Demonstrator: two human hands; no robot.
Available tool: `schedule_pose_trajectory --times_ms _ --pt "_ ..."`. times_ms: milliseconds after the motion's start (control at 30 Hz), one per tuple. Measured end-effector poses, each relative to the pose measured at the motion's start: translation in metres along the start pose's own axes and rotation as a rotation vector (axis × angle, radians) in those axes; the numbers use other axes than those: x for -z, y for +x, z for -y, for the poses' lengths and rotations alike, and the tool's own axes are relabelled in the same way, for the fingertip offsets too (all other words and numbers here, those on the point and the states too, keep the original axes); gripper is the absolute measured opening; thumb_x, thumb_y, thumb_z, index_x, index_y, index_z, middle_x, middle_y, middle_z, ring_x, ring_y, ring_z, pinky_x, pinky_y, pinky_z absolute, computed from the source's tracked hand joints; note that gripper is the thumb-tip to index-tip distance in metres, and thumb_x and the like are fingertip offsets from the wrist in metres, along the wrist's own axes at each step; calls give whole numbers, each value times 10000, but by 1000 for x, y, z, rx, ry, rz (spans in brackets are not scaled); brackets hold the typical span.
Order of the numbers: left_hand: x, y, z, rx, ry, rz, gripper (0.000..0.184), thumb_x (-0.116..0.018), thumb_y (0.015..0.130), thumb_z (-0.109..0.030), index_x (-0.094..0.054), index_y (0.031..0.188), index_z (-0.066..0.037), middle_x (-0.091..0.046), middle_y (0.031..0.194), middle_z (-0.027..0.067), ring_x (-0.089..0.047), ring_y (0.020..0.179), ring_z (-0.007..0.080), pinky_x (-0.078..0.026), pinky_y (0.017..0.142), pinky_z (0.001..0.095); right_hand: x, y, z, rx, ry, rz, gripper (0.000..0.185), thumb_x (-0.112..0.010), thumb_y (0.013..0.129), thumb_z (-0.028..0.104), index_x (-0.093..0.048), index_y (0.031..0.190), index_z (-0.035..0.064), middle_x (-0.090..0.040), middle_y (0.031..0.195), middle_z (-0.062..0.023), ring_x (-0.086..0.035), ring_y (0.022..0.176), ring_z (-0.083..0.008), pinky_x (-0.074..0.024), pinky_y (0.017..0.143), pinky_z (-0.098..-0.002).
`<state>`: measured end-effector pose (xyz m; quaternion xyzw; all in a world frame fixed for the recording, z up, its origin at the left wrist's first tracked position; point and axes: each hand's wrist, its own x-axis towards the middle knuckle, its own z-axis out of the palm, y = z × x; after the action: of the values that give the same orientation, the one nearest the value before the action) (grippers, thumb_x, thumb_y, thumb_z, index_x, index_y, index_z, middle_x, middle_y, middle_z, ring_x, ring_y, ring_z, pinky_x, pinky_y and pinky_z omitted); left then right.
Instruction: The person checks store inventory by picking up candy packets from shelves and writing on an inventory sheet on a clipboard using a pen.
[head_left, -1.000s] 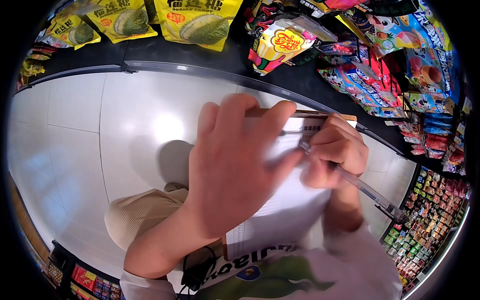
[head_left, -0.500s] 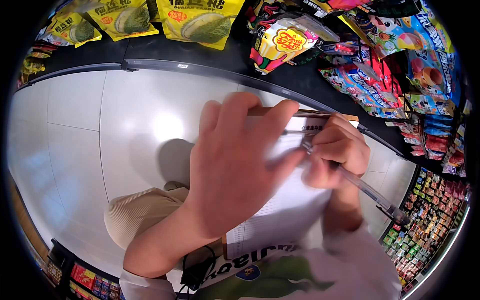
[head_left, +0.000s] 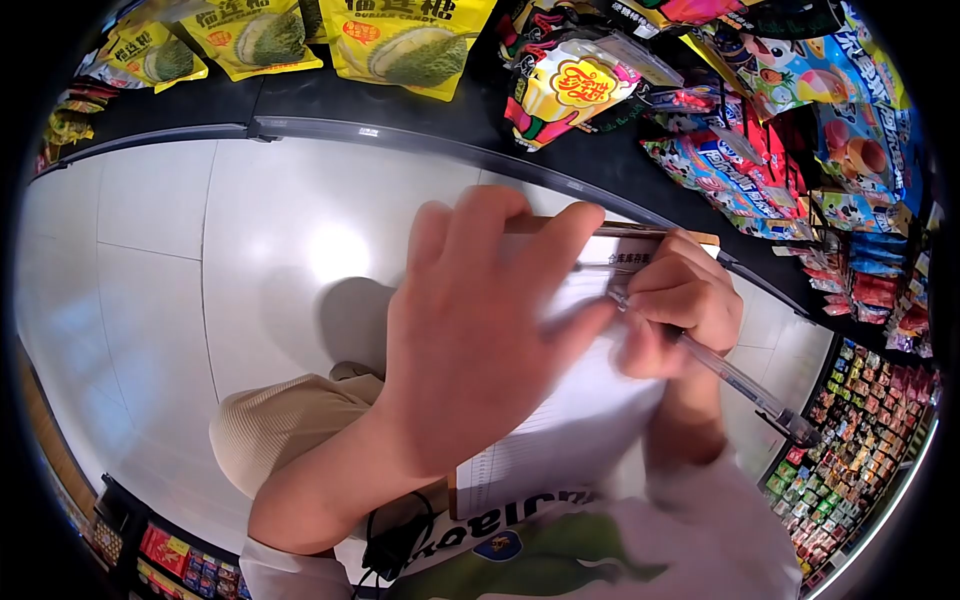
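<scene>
Right here, my right hand (head_left: pixel 690 300) has its fingers closed around a clear pen (head_left: pixel 740 375), the barrel slanting out below and to the right of my grip. Under that hand lies a lined sheet (head_left: pixel 560 430) on a clipboard (head_left: pixel 710 239), its brown edge showing just above my knuckles. And my left hand (head_left: pixel 465 340), back up, fingers bent at the board's upper left edge, thumb blurred over the paper; whether it's clamped on the board, I can't tell! Nearer my body than both hands, my printed white shirt (head_left: pixel 700 540); left of my left wrist, a beige trouser leg (head_left: pixel 290 425). Beyond my fingers, the dark shelf edge (head_left: pixel 400 135), then yellow durian candy bags (head_left: pixel 405 50) ahead to the left. Far right of my pen hand, rows of small packets (head_left: pixel 850 430).
</scene>
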<state>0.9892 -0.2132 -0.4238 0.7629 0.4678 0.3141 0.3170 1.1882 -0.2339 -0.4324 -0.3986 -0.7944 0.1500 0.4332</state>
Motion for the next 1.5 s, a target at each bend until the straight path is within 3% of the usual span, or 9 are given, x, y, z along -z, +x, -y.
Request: schedule_pose_trajectory --times_ms 1500 --pt "-1 1 6 -8 -5 2 625 -853 571 -162 -653 1163 -157 -517 1008 96 -527 881 282 -457 746 385 -2 2 -1 -37 16 19 162 -705 781 136 -555 750 85 -553 603 -23 -455 473 -180 -341 480 -305"
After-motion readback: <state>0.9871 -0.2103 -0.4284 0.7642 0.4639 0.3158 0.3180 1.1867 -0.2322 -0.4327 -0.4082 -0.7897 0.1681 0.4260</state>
